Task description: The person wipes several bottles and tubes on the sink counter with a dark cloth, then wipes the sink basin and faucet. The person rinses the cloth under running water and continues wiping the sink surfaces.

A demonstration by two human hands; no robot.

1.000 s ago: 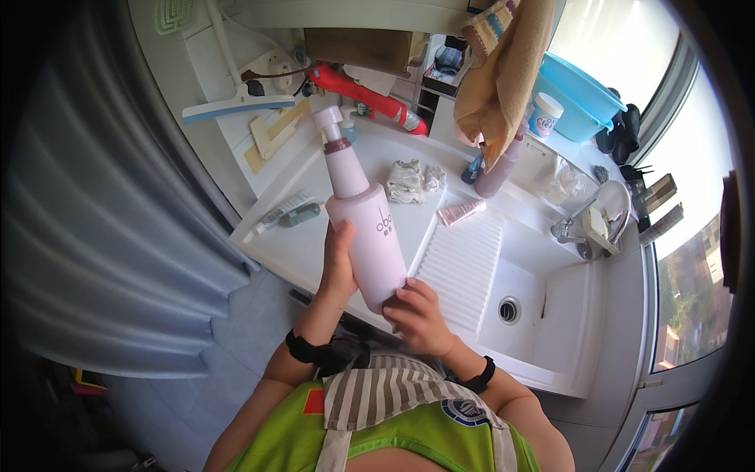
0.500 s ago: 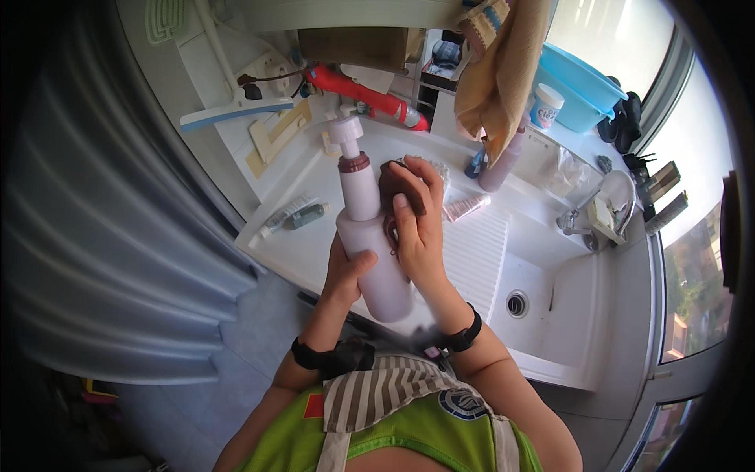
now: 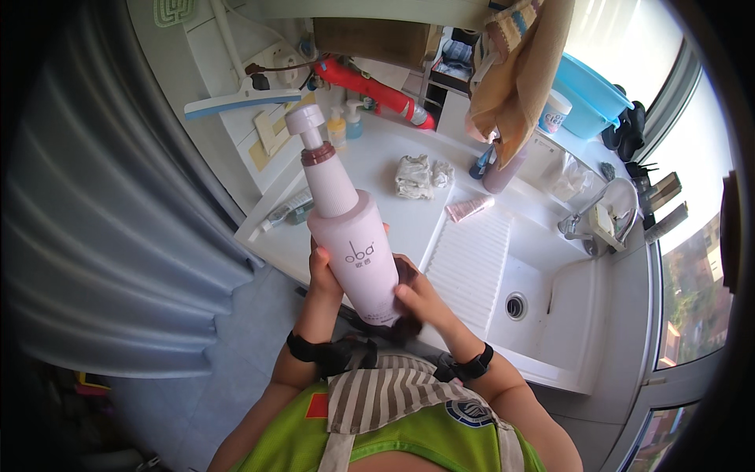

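A large pale pink pump bottle [image 3: 358, 244] with a white pump head and a brown collar tilts to the left in front of me. My left hand [image 3: 322, 275] is wrapped round its left side, most of the fingers hidden behind it. At the bottle's lower right side, my right hand [image 3: 429, 305] is closed on a dark brown cloth [image 3: 406, 324] and presses it against the bottle. The cloth is partly hidden and slightly blurred.
The white sink [image 3: 543, 275] with a ribbed washboard lies to the right. On the counter are a pink tube [image 3: 470, 208], crumpled white cloths [image 3: 414, 176], small bottles and a purple bottle [image 3: 503, 171]. A tan towel [image 3: 519, 94] hangs above; a blue basin [image 3: 590, 94] stands behind.
The bottle has tipped further left and turned so its printed front shows. My right hand with the brown cloth has moved down from the pump's neck to the bottle's lower side.
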